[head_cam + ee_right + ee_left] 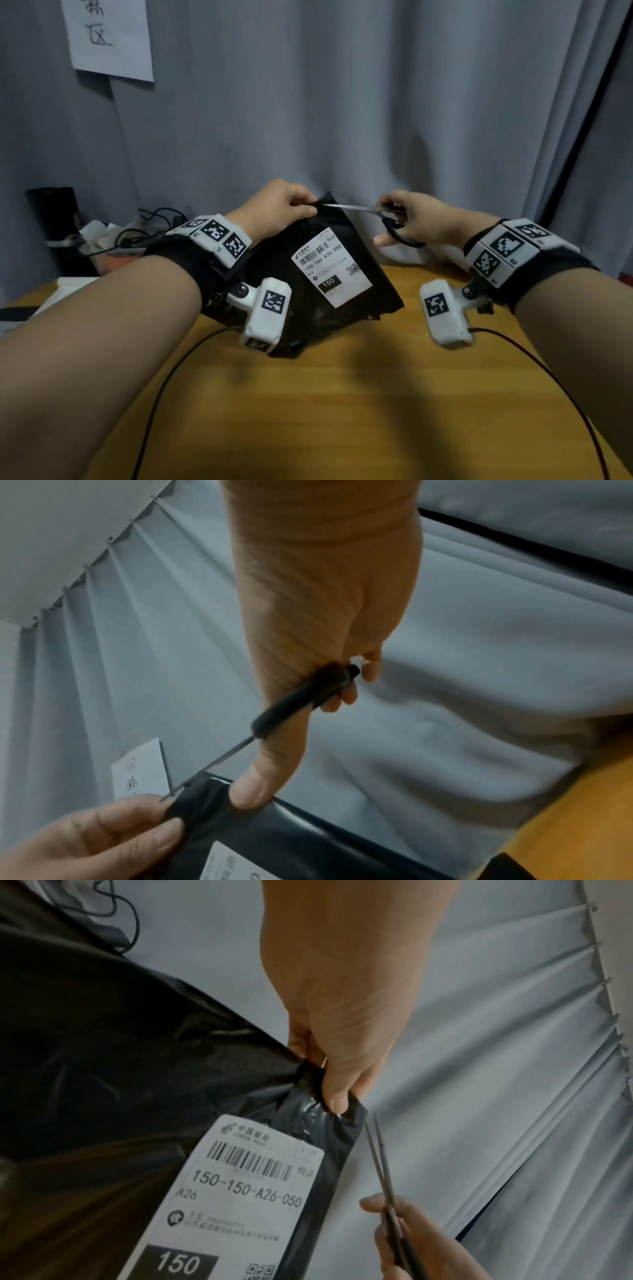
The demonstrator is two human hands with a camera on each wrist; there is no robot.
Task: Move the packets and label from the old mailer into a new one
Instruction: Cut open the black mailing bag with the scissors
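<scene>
Early going here: the old black mailer (308,274) looks sealed, its top edge only now meeting the scissors (370,210), so I judge the opening cut is barely begun. Packets are out of sight, presumably inside; no new mailer shows in any view. Emptying, peeling the label and repacking all lie ahead.

The mailer is glossy, wrinkled black plastic, held tilted up between the two hands with its lower end on the wooden surface (342,394). Its white shipping label (330,267), printed with barcode and "150-150-A26-050", is stuck on the front, below the left hand.

The left hand (277,209) pinches the mailer's top corner. The right hand (407,219) grips the scissors, fingers through the black handles, blades slightly parted, tips at that pinched corner.
</scene>
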